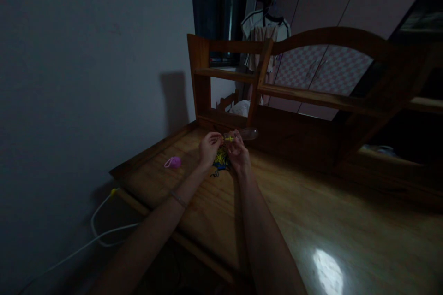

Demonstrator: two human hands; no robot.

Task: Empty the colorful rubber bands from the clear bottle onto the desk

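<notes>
Both hands are raised over the far part of a wooden desk (311, 221). My left hand (208, 148) pinches a small yellow piece (229, 138) between thumb and fingertips. My right hand (238, 151) is closed round a clear plastic bottle (246, 134) that points to the right. The yellow piece sits at the bottle's mouth, between the two hands. Below the hands lies a small heap of yellow and blue pieces (220, 160) on the desk. The room is dim, so finer detail of the pieces is hard to make out.
A small pink object (173, 162) lies on the desk left of the hands. A wooden shelf unit (256, 83) stands along the desk's back edge. A white cable (100, 235) hangs off the desk's left corner beside the wall. Clothes hang in the background.
</notes>
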